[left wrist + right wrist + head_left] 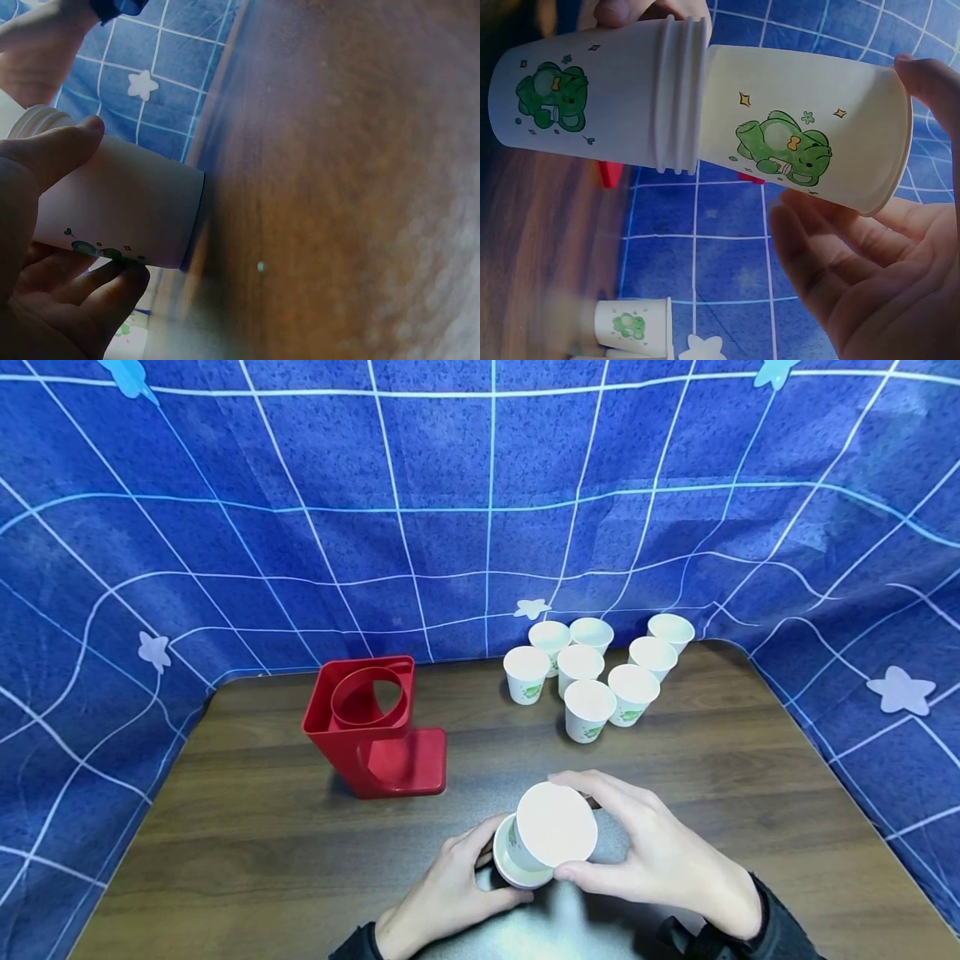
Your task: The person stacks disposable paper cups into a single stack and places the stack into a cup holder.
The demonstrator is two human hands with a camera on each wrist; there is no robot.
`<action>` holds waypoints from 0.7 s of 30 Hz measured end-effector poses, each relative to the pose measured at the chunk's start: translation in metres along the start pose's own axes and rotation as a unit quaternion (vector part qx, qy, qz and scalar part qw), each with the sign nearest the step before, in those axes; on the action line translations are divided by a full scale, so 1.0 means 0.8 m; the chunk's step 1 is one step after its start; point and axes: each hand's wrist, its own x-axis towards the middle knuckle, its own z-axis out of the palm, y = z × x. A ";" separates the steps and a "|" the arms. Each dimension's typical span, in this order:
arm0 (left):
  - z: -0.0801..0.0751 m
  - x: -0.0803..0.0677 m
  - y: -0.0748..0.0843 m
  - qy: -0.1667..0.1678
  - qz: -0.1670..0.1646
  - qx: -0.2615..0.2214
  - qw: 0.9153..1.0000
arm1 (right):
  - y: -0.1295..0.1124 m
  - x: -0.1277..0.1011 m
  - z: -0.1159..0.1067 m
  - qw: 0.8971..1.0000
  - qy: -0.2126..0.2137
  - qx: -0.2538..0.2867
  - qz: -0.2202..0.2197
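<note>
Your left hand (pixel 442 893) curls its fingers round the nested cup stack (pixel 517 860). Just right of those fingers, your right hand (pixel 660 860) pinches the top cup (pixel 555 827), thumb and fingertips on its rim, partly seated in the stack.

Bare table (pixel 247 852) between red holder (pixel 372 727) and cup cluster (pixel 596 678).

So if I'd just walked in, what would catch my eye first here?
Probably the two hands at the near edge of the wooden table: the left hand grips a short stack of paper cups while the right hand holds another frog-printed cup partly nested in it. Next, the bright red cup holder at left, and the cluster of upright white cups at the back, against a blue gridded cloth.
</note>
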 end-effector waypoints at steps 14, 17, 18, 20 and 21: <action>-0.001 0.000 0.001 0.004 0.013 0.008 1.000 | -0.002 -0.004 0.006 0.996 -0.059 -0.009 0.066; -0.001 0.000 0.001 0.004 0.014 0.010 1.000 | -0.002 -0.005 0.009 0.993 -0.077 -0.027 0.083; -0.001 0.000 0.000 0.003 0.014 0.009 1.000 | -0.002 -0.006 0.010 0.992 -0.083 -0.032 0.087; -0.001 0.000 0.000 0.003 0.013 0.006 1.000 | -0.001 -0.006 0.012 0.991 -0.092 -0.041 0.092; -0.001 -0.001 -0.001 0.002 0.012 0.004 1.000 | 0.000 -0.007 0.013 0.990 -0.095 -0.044 0.093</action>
